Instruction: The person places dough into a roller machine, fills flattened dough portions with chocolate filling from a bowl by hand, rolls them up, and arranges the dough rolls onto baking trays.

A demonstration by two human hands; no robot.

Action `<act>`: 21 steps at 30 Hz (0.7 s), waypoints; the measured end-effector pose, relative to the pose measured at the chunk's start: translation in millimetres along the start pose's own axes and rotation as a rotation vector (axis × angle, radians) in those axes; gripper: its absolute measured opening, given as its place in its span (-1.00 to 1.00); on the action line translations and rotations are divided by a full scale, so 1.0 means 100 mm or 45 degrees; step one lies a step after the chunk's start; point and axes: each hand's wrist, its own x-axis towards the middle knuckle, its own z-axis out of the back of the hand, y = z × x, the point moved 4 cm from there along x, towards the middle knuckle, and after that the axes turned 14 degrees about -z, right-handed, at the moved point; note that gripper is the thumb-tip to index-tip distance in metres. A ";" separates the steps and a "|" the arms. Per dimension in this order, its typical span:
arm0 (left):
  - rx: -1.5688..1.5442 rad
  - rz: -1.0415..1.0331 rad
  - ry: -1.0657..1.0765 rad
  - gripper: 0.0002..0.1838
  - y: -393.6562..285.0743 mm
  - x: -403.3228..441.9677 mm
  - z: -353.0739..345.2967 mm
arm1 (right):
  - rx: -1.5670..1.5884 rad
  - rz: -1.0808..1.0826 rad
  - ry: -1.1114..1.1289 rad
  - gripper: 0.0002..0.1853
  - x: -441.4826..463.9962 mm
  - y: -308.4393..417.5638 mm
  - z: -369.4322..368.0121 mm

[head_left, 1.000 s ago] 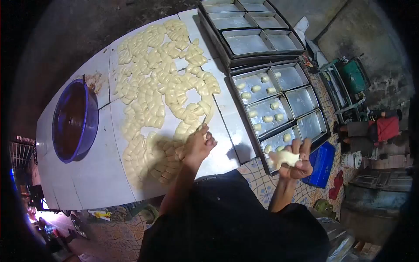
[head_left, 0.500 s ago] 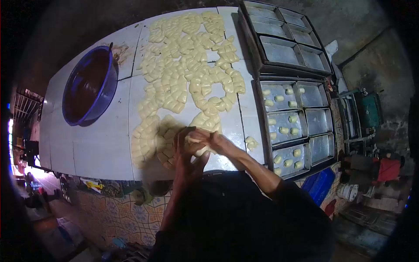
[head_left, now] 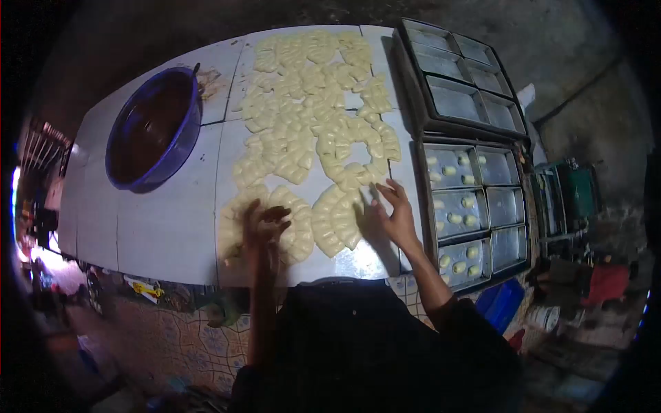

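Pale, cut dough pieces (head_left: 289,148) lie crowded together over the middle of the white tiled table. My left hand (head_left: 264,230) hovers above the dough at the front left, its fingers apart and loosely bent, with nothing visible in them. Beside the front dough patch (head_left: 335,220), my right hand (head_left: 396,217) is open with its fingers spread. Whether its fingertips touch the dough edge, I cannot tell. The small dough scrap near that spot is hidden from view.
A purple basin (head_left: 182,155) with brown contents stands on the table (head_left: 165,237) at the left. Divided metal baking pans (head_left: 482,148) line the right side, the nearer one holding several small dough rolls (head_left: 454,218). A blue crate (head_left: 499,306) sits below them.
My hands were together over dough at the table's front; now they are apart, the right moved rightward and the left to the left. A dough patch shows between them. The camera view shifted slightly.
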 end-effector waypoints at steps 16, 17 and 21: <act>0.197 -0.203 -0.328 -0.86 -0.26 0.18 0.24 | 0.474 0.273 0.558 -0.79 -0.18 1.79 -1.35; 0.228 -0.199 -0.373 -0.86 -0.27 0.20 0.28 | 0.423 0.233 0.572 -0.80 -0.07 1.81 -1.42; -0.049 -0.023 -0.286 -0.91 -0.41 0.32 0.39 | 0.562 0.362 0.794 -0.58 0.04 2.21 -1.61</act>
